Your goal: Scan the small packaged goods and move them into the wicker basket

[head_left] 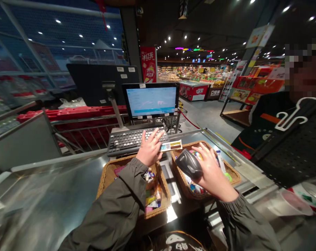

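Note:
My left hand [150,149] hovers over the front edge of the keyboard [131,139] and pinches a small flat packet [171,145] between its fingers. My right hand [211,172] grips a dark barcode scanner [188,163], its head turned toward the packet. Both hands are above two wicker baskets: the left basket [107,176] and the right basket [232,174], each with several small packaged goods inside. A lit checkout screen [151,101] stands behind the keyboard.
A steel counter [55,188] spreads to the left. Red shopping baskets [76,113] are stacked behind a rail. A person in a dark jacket [272,122] stands at the right by a black perforated panel [296,150]. Store shelves lie beyond.

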### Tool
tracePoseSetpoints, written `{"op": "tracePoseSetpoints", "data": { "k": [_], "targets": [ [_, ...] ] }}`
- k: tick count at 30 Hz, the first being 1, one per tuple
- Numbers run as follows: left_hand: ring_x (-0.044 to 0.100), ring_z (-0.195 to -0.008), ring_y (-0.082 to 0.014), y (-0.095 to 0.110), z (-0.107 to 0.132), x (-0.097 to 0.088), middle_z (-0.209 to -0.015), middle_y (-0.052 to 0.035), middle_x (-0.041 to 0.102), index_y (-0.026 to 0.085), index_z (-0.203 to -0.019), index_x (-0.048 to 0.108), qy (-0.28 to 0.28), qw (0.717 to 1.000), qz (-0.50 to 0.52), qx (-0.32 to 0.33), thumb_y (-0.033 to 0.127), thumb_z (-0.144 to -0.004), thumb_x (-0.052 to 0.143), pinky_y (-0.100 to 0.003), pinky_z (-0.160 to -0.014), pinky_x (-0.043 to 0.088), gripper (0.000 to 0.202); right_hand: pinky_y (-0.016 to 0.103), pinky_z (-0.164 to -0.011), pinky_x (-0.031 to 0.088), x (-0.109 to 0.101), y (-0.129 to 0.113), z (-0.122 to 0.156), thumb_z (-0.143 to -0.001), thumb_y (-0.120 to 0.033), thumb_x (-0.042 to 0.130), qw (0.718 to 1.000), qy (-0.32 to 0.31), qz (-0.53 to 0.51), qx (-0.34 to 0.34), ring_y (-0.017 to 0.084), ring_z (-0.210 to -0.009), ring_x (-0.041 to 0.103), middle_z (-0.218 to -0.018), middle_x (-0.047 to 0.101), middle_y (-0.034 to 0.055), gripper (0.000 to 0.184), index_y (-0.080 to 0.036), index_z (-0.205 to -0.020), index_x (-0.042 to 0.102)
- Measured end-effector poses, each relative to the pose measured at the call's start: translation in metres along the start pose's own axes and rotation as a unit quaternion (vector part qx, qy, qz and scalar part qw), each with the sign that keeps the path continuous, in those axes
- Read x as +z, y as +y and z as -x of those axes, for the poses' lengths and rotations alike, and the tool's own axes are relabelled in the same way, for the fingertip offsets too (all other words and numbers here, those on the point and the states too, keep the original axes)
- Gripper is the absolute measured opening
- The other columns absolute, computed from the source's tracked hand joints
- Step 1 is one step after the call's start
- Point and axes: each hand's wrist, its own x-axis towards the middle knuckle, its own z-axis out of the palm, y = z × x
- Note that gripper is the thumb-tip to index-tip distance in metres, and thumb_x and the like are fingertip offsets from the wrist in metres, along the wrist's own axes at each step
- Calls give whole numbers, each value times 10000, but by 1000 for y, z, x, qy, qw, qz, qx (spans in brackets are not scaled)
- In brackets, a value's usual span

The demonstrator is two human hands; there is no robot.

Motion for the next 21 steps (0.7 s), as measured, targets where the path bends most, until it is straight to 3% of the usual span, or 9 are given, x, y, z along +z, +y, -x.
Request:
{"op": "tracePoseSetpoints", "data": {
  "k": [6, 11, 21],
  "targets": [
    [295, -1449, -338, -16, 29, -22, -1527, -97, 410, 196, -856, 634, -10, 999, -25, -39, 266, -759, 620, -667, -1175, -36, 120, 719, -1113, 202, 9, -23, -12, -767, -241, 591, 999, -8, -21, -46, 418, -1445, 224, -1427, 455, 179, 381, -168, -1140, 620],
    [321, -1436, -341, -23, 46, -36, -1530, -109, 403, 194, -849, 629, -21, 997, -38, -57, 264, -761, 619, -667, -1177, -6, 113, 716, -1111, 212, 16, -39, -18, -772, -231, 593, 997, -14, -34, -64, 408, -1444, 237, -1416, 467, 187, 421, -168, -1189, 597],
    [348, -1422, -339, -34, 69, -50, -1515, -119, 426, 190, -856, 640, -30, 995, -56, -79, 284, -778, 609, -645, -1181, -42, 127, 721, -1118, 176, 15, -62, -24, -803, -262, 578, 994, -38, -59, -81, 407, -1453, 219, -1437, 451, 182, 412, -168, -1203, 607]
  ]
}}
